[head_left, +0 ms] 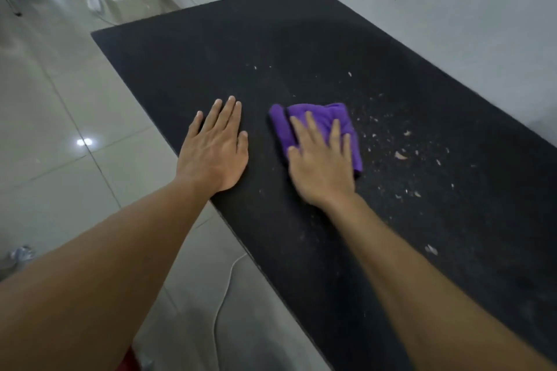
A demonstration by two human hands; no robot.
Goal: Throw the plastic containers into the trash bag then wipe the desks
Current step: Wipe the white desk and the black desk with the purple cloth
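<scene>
The right hand (pixel 321 159) is pressing flat, fingers spread and straight, on a folded purple cloth (pixel 319 126) lying on the black desk (pixel 271 48). The left hand (pixel 215 144) is resting palm-down, fingers extended, near the desk's left edge (grasping nothing). Pale crumbs (pixel 401 155) are lying scattered right of the cloth.
</scene>
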